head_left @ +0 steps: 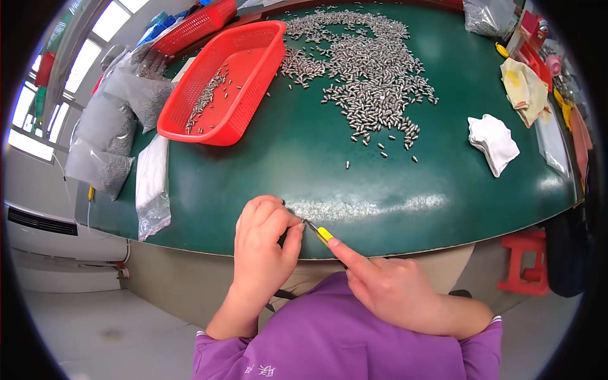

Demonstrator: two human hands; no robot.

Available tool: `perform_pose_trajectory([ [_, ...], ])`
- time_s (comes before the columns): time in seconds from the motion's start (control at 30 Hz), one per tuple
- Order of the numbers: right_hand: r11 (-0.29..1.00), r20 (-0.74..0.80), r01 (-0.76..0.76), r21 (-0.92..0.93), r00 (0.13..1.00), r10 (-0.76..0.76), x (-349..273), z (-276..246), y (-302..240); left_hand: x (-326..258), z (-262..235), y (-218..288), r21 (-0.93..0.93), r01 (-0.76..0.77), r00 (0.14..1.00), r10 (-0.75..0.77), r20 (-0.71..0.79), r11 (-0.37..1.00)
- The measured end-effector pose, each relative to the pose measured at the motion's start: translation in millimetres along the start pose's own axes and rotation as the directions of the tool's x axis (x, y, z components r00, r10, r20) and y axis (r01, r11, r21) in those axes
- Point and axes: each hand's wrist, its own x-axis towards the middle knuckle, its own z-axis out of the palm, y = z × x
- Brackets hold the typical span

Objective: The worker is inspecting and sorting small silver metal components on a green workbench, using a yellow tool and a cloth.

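Over the table's front edge, my left hand (263,231) pinches a small metal part (303,221) between thumb and fingertips; most of it is hidden. My right hand (396,285) grips a slim yellow utility knife (325,234), index finger stretched along its handle. The knife's dark narrow tip meets the small part at my left fingertips. Beyond my hands, a large spread of small silvery metal parts (373,82) covers the back middle of the green table (253,171). A red perforated basket (237,120) at the left holds more of them.
Clear bags of metal parts (104,136) are piled at the left edge, near a flat white plastic packet (152,190). To the right lie a stack of white cloths (493,144) and a yellowish cloth (524,88). A red stool (525,263) stands below the table's right side.
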Motion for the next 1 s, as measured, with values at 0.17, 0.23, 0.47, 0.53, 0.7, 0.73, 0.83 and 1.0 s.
perform_pose_trajectory([
  [0.17, 0.997, 0.01, 0.02, 0.072, 1.0, -0.021, 3.7, -3.4, 2.7, 2.0, -0.6, -3.6, -0.046, -0.02, 1.0, 0.021, 0.018, 0.999],
  [0.23, 0.995, 0.038, 0.013, 0.097, 0.999, -0.017, 6.7, -7.4, 4.3, 2.5, 1.2, -5.1, -0.061, -0.011, 1.0, 0.012, 0.027, 0.998],
  [0.47, 0.997, 0.145, 0.01, 0.078, 0.989, -0.021, 12.9, -24.8, -1.7, 3.3, -3.6, -5.1, -0.076, 0.004, 0.996, 0.003, 0.089, 0.997],
  [0.53, 0.998, 0.137, 0.023, 0.061, 0.99, -0.031, 11.0, -21.1, -2.7, 4.1, -3.9, -5.7, -0.073, 0.006, 0.996, 0.001, 0.09, 0.997],
  [0.7, 1.0, 0.086, -0.003, -0.015, 0.996, 0.004, 3.8, -23.1, -2.5, 2.2, -0.5, -7.2, -0.088, 0.003, 0.999, 0.001, 0.049, 0.996],
  [0.73, 1.0, -0.079, -0.026, -0.014, 0.997, 0.025, 1.7, -28.1, 1.3, 3.0, -1.6, -8.2, -0.089, -0.024, 0.998, 0.029, 0.057, 0.996],
  [0.83, 0.995, -0.417, -0.094, -0.012, 0.905, 0.081, -1.2, -58.2, 24.6, 3.5, -7.6, -9.3, -0.165, 0.066, 0.998, -0.065, 0.008, 0.984],
  [1.0, 0.839, -0.617, -0.472, -0.272, 0.754, 0.224, 9.7, -113.5, 103.8, 43.0, -15.7, -15.4, -0.664, 0.34, 0.934, -0.322, 0.155, 0.666],
])
